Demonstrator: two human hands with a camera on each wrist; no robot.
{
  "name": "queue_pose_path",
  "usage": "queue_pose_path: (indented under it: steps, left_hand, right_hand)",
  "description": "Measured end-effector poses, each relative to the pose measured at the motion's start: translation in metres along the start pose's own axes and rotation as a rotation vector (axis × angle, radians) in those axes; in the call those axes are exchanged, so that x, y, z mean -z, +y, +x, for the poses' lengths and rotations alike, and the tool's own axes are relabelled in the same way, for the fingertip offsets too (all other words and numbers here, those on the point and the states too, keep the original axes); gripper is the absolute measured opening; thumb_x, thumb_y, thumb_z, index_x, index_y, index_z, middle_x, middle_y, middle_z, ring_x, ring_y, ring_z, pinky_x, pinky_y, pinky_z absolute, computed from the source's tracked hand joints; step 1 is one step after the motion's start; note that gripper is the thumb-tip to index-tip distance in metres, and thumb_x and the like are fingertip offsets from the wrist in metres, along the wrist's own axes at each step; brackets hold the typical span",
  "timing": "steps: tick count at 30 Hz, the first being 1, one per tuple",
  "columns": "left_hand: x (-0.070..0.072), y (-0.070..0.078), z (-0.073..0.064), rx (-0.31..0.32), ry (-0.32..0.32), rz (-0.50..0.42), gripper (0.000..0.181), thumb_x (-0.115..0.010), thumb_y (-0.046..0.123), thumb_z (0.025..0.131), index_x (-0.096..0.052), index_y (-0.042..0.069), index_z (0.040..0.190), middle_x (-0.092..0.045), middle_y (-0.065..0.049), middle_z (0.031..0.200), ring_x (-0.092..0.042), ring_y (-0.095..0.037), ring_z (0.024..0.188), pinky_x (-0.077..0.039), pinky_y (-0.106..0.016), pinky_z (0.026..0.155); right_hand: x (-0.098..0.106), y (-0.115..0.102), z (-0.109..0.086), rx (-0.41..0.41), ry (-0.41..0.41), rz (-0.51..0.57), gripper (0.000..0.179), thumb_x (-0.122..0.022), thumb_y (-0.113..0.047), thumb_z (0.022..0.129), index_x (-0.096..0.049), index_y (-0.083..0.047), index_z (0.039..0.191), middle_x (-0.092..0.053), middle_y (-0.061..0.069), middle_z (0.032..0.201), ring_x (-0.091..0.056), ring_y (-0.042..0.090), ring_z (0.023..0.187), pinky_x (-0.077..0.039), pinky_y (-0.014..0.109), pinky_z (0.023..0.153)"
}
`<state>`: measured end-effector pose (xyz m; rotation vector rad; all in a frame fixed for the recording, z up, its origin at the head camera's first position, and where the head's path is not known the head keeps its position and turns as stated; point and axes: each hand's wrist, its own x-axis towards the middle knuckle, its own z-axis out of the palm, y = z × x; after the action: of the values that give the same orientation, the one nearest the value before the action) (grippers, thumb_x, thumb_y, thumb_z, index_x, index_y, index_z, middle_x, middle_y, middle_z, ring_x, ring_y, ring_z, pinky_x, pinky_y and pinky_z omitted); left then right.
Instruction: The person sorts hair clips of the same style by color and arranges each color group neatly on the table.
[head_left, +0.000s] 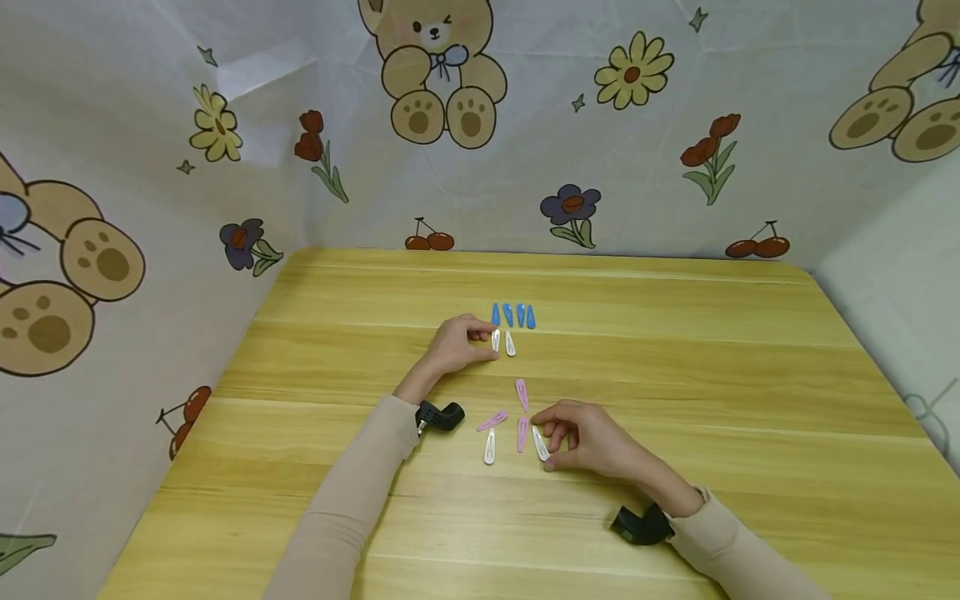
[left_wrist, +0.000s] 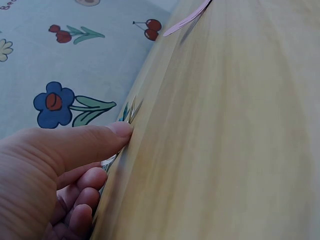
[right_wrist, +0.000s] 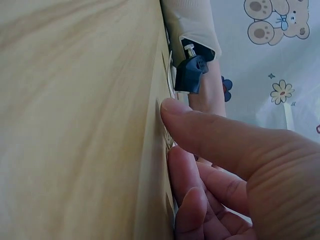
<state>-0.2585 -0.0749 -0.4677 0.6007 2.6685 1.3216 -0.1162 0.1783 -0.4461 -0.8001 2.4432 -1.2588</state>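
Observation:
In the head view my left hand [head_left: 456,343] pinches a white snap hair clip [head_left: 496,340] lengthwise, index finger at its top and thumb at its bottom. Beside it lies another white clip [head_left: 510,343], just below a row of several blue hair clips [head_left: 507,314]. Nearer to me, my right hand [head_left: 592,440] holds a white hair clip [head_left: 540,443] by its two ends, low on the table. Three pink clips [head_left: 522,433] lie left of that hand, with one more white clip [head_left: 490,447]. In both wrist views the fingers mostly hide the held clips.
The wooden table [head_left: 712,358] carries all the clips. A white cloth [head_left: 525,125] printed with bears and flowers hangs behind it and at the left. Black wrist cameras [head_left: 643,525] sit on both wrists, close above the tabletop.

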Motion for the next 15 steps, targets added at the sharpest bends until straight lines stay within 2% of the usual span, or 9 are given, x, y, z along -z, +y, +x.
queue_pose_path:
  steps: [9, 15]
  left_hand:
    - [0.0000, 0.0004, 0.0006, 0.002, 0.003, -0.003, 0.045, -0.085, 0.019, 0.075, -0.072, 0.006, 0.116, -0.064, -0.003, 0.090, -0.055, -0.016, 0.084, -0.046, -0.027, 0.079]
    - [-0.0009, -0.0001, 0.0003, 0.003, 0.004, -0.006, 0.044, -0.085, 0.019, 0.075, -0.073, 0.007, 0.116, -0.063, -0.003, 0.089, -0.054, -0.015, 0.083, -0.045, -0.026, 0.077]
  right_hand:
    - [-0.0010, 0.0000, 0.0012, 0.039, 0.005, -0.031, 0.048, -0.087, -0.010, 0.071, -0.067, -0.002, 0.114, -0.062, 0.003, 0.086, -0.061, 0.010, 0.071, -0.050, 0.020, 0.058]
    - [-0.0013, -0.0001, 0.0007, 0.036, 0.007, -0.035, 0.046, -0.087, -0.010, 0.071, -0.068, -0.003, 0.113, -0.062, 0.003, 0.085, -0.060, 0.009, 0.070, -0.050, 0.020, 0.058]
